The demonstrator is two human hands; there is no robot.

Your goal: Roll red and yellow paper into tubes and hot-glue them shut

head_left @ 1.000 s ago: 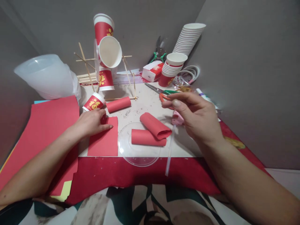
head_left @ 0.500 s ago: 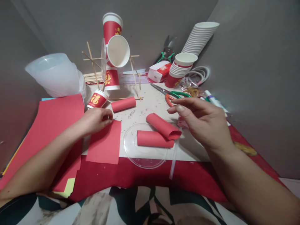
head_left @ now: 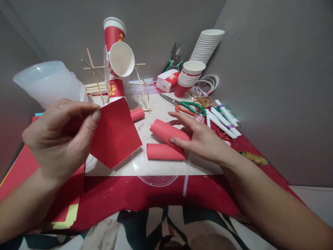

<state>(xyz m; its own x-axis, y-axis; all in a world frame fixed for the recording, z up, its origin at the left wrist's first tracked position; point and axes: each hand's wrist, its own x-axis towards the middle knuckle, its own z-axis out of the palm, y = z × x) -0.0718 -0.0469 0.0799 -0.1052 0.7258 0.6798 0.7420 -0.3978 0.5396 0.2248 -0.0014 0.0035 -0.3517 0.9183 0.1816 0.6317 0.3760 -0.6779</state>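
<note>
My left hand (head_left: 63, 139) pinches a small red paper sheet (head_left: 114, 133) by its upper left corner, holding it raised and tilted. My right hand (head_left: 200, 137) straddles a red paper roll (head_left: 166, 131), thumb on the near side and fingers on the far side. Against it lies a second paper roll (head_left: 162, 151), on a clear plastic disc (head_left: 156, 178). Behind the sheet, a third roll (head_left: 137, 114) is partly hidden. A clear straw-like tube (head_left: 186, 184) lies below my right hand.
Red cups (head_left: 114, 34) and a stick frame (head_left: 142, 78) stand at the back. Stacked cups (head_left: 186, 83), scissors (head_left: 186, 106) and white markers (head_left: 221, 121) are on the right. A translucent plastic container (head_left: 49, 83) and red paper sheets (head_left: 70, 187) are on the left.
My left hand has lifted the small red sheet off the table. My right hand has come down and left onto the upper paper roll, which has shifted slightly left.
</note>
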